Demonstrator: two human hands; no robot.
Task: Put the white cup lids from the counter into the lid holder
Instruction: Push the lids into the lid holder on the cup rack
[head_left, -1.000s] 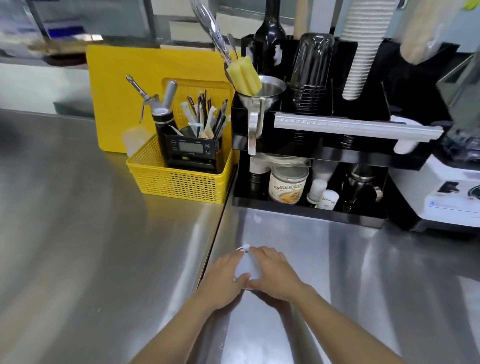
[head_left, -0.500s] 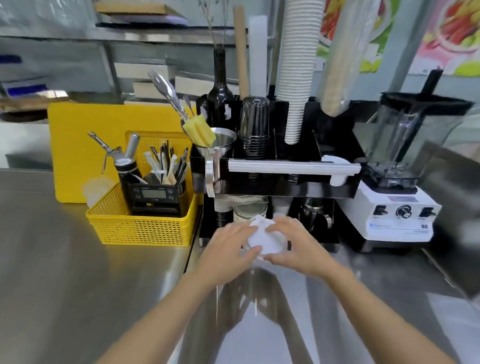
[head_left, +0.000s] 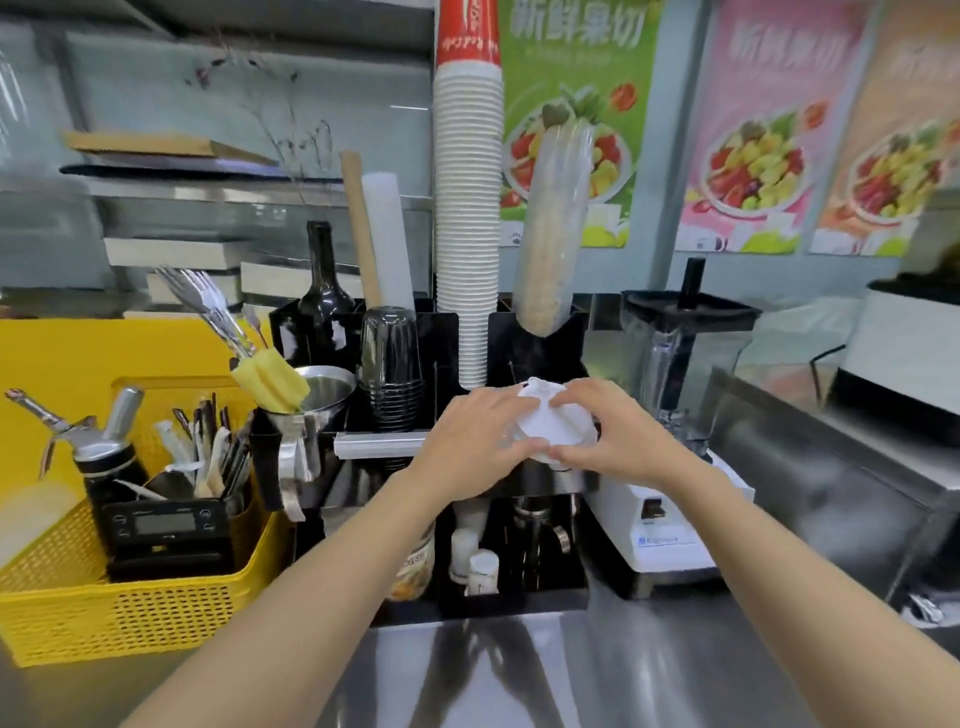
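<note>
Both hands hold a small stack of white cup lids (head_left: 551, 427) up in the air, in front of the black organiser (head_left: 540, 343). My left hand (head_left: 470, 441) grips the stack's left side with the thumb under it. My right hand (head_left: 615, 435) closes over its right side and top. The lids sit at the level of the organiser's right front compartment, just below the sleeve of clear cups (head_left: 553, 228). How many lids are in the stack cannot be told, since my fingers cover most of it.
A tall stack of white paper cups (head_left: 467, 223) rises from the organiser just left of the lids. A blender (head_left: 675, 415) stands to the right. A yellow basket (head_left: 104, 597) with tools sits at the left. A steel funnel (head_left: 311, 395) hangs off the organiser's left end.
Both hands have lifted the lids off the steel counter and carried them up and forward to the organiser's top level. The camera has tilted upward with them.
</note>
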